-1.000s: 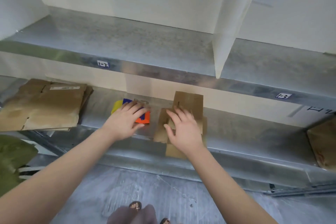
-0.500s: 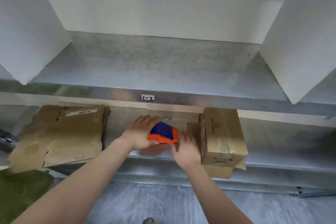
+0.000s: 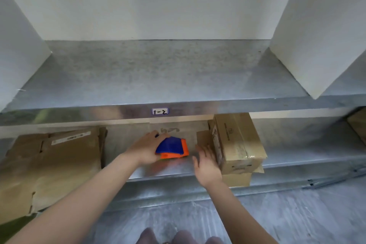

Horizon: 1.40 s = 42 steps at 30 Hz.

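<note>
I grip the blue-orange pack (image 3: 172,147) by its left edge with my left hand (image 3: 144,151); it looks light and floppy. My right hand (image 3: 207,167) is relaxed and empty beside the carton (image 3: 238,140).

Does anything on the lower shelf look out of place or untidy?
Yes. The cardboard box stands on loose flat cardboard that sticks out past the front edge of the lower shelf. On the left, a pile of flattened cardboard also hangs over that edge.
</note>
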Motion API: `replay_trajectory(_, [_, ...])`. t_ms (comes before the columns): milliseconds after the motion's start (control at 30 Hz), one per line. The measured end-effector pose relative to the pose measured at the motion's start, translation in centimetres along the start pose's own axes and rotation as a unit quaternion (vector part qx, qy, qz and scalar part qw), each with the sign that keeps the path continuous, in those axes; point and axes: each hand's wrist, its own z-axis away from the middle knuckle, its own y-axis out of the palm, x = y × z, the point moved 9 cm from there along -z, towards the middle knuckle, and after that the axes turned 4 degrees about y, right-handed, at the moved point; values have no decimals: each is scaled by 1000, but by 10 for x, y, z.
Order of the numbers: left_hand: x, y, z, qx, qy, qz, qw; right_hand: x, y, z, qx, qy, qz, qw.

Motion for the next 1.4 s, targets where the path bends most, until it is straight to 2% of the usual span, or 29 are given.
replay_trajectory(100, [-6, -23, 19, -36, 34, -8, 999, 6, -8, 4, -7, 2, -74, 997])
replay_trajectory(300, [-9, -93, 55, -125, 42, 0, 991, 34, -39, 15, 25, -15, -205, 978])
replay_trajectory(533, [-78, -121, 85, -220, 68, 52, 972, 56, -109, 36, 7, -82, -284, 955])
replay_trajectory(700, [-127, -119, 82, -232, 80, 55, 968, 22, -136, 50, 91, -65, -478, 871])
replay_trajectory(767, [-144, -113, 77, -231, 67, 66, 968, 3, -150, 54, 99, -67, -496, 860])
replay_trajectory(867, [-169, -103, 67, -239, 61, 71, 967, -27, -172, 55, 66, -75, -476, 874])
replay_trajectory(1000, [-196, -86, 50, -224, 68, 60, 970, -70, -199, 50, -37, -76, -368, 926])
replay_trajectory(1167, [-195, -82, 45, -218, 41, 38, 974, -127, -231, 40, -126, 0, -293, 948])
replay_trajectory(1300, [-160, -99, 55, -225, 3, 15, 974, -174, -260, 15, -153, 66, -198, 966])
replay_trajectory(1400, [-134, -100, 45, -190, -32, 2, 981, -184, -259, -9, -124, 78, -167, 975])
